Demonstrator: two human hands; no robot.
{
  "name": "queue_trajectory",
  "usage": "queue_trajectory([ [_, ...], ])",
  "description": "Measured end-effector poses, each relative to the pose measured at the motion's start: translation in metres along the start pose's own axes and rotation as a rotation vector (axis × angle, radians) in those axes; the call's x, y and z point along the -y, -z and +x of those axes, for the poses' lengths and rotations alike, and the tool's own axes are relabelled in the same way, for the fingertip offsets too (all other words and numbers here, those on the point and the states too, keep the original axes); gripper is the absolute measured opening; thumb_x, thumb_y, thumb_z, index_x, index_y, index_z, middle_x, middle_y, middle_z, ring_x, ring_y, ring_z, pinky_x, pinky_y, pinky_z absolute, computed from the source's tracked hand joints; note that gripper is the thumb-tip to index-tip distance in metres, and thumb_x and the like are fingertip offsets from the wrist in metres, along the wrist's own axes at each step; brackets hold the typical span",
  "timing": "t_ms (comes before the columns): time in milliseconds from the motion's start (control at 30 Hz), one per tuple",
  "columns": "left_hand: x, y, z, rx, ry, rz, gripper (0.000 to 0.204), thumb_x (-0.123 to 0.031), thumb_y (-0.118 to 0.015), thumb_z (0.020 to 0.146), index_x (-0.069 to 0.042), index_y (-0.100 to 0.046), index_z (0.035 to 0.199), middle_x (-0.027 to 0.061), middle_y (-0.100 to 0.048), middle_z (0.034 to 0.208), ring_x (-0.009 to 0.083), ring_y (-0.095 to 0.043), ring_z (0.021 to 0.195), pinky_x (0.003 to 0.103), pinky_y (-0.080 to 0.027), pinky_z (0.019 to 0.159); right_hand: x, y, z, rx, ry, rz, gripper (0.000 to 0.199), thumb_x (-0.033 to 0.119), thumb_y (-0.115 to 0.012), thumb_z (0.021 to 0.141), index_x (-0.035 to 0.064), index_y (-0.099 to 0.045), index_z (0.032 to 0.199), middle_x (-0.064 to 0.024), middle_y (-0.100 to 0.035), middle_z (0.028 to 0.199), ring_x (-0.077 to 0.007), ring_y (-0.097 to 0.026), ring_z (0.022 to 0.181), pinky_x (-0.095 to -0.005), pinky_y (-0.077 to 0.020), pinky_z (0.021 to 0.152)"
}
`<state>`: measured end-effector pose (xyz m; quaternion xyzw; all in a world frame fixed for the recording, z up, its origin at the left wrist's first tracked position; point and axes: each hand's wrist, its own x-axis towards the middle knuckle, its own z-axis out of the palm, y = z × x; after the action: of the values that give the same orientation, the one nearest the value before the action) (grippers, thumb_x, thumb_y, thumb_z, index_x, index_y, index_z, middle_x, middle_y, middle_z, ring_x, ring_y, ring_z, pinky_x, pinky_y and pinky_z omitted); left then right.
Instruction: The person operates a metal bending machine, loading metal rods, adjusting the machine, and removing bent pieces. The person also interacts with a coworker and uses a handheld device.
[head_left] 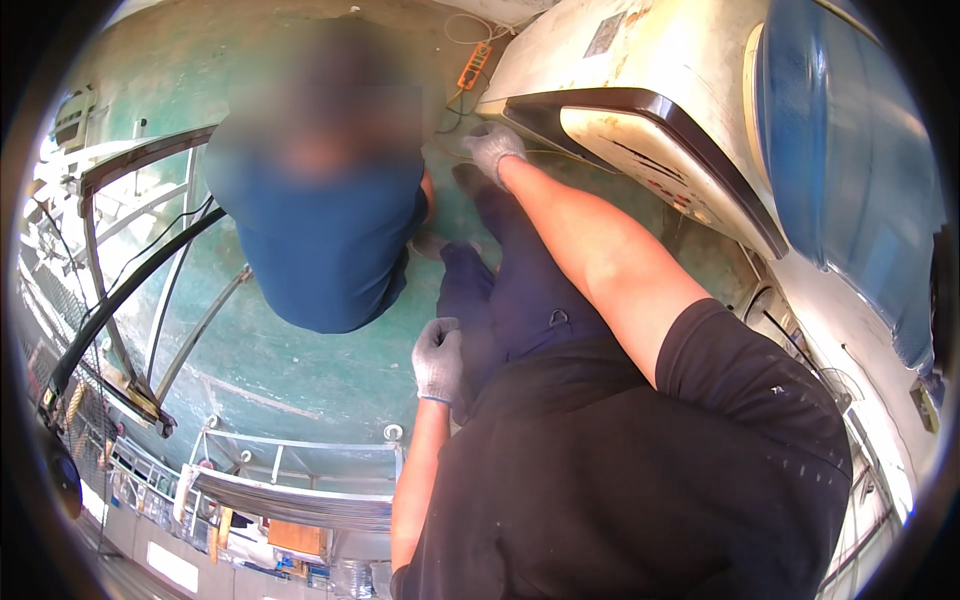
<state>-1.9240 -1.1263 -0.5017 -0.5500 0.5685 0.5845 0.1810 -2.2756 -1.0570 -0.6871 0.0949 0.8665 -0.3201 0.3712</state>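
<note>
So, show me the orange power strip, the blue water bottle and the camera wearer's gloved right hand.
Orange power strip (474,66): head view, middle of its body.
Blue water bottle (840,150): head view, its curved side.
Gloved right hand (494,150): head view, middle of the hand.

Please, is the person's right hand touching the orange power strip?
No, the gloved right hand is apart from the orange power strip, with green floor visible between them.

Legible text: none. Grey label (604,34) on white machine (665,60), beyond and right of my right grip (495,151): unreadable. Small sleeve mark (778,390): unclear.
</note>
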Motion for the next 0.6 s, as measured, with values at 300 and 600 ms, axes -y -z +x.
queue_trajectory([
  [300,0.001,-0.009,0.02,0.032,-0.018,0.005,0.018,-0.004,-0.071,0.1,0.001,-0.079,0.116,0.0016,-0.074,0.093,0.0087,-0.066,0.079,0.026,-0.054,0.072,-0.008,-0.005,0.018,-0.015,-0.012,-0.018,0.048,0.046,-0.08,0.093,0.0129,-0.083,0.127,-0.0171,-0.082,0.128,-0.0369,-0.077,0.123,-0.0453,-0.059,0.106],
  [600,0.011,-0.006,0.034,0.052,-0.023,0.044,0.017,-0.004,-0.071,0.101,0.001,-0.078,0.115,0.0009,-0.073,0.092,0.0088,-0.065,0.078,0.026,-0.053,0.071,-0.019,-0.014,0.028,-0.011,-0.014,0.053,0.051,0.045,-0.082,0.091,0.0111,-0.082,0.128,-0.0197,-0.08,0.132,-0.0398,-0.074,0.128,-0.0467,-0.0581,0.109],
])
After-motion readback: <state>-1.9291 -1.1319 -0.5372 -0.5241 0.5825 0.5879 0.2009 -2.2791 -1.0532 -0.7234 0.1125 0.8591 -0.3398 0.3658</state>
